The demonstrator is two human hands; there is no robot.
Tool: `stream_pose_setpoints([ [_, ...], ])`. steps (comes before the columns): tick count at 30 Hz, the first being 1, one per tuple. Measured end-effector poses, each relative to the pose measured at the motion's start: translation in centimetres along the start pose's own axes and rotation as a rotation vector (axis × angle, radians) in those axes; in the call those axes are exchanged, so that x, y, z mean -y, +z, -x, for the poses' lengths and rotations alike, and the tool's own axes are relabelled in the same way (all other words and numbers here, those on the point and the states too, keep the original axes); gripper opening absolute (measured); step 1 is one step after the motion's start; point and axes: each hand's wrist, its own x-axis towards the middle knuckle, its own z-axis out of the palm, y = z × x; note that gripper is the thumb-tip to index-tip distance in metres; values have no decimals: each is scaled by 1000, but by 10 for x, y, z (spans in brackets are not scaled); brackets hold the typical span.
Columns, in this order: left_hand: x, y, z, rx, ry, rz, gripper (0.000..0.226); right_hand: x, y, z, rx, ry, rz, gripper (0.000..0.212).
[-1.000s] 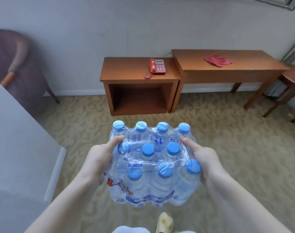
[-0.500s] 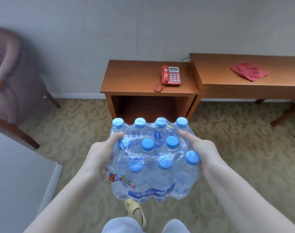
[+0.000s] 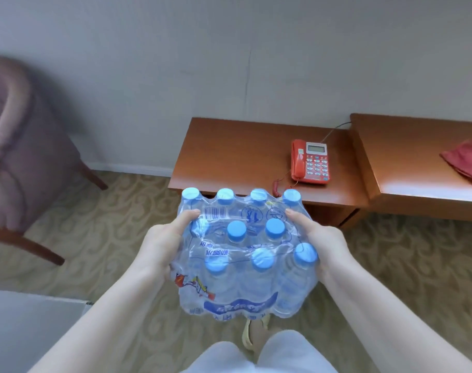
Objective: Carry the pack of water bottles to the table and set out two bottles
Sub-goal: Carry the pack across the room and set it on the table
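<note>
Head view — left hand (image 3: 163,242) and right hand (image 3: 325,242) clasp opposite sides of the shrink-wrapped water bottle pack (image 3: 245,254), thumbs on top — arms outstretched before the worktop (image 3: 237,152).

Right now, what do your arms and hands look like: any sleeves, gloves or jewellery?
Both forearms are bare, with no sleeves in view. The left hand and right hand are bare too: no gloves, rings, watch or wristbands visible.

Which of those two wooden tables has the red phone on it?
The lower table on the left, just beyond the pack of water bottles, carries the red phone. The taller table to its right holds only a red cloth.
</note>
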Motion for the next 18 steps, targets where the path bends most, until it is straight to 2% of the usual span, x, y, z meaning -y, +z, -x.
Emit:
stream_pose_setpoints([
  [6, -55, 30, -86, -40, -24, 60, 68, 77, 46, -79, -33, -31, 86, 62],
  [9, -83, 31, -131, -55, -51, 76, 64, 106, 73, -112, -19, -48, 103, 48],
  [11, -104, 28, -159, -32, -63, 76, 46, 123, 97, -134, -26, -35, 112, 43],
  [12, -114, 26, -175, -22, -67, 75, 35, 130, 110, -146, -27, -25, 114, 45],
  [13, -123, 22, -193, -18, -72, 78, 36, 137, 124, -158, -33, -16, 111, 47],
  [15, -139, 13, -227, -36, -105, 67, 53, 146, 155, -181, -62, -9, 112, 57],
  [18, -167, -3, -285, -11, -130, 44, 51, 156, 204, -215, -100, 4, 114, 83],
])
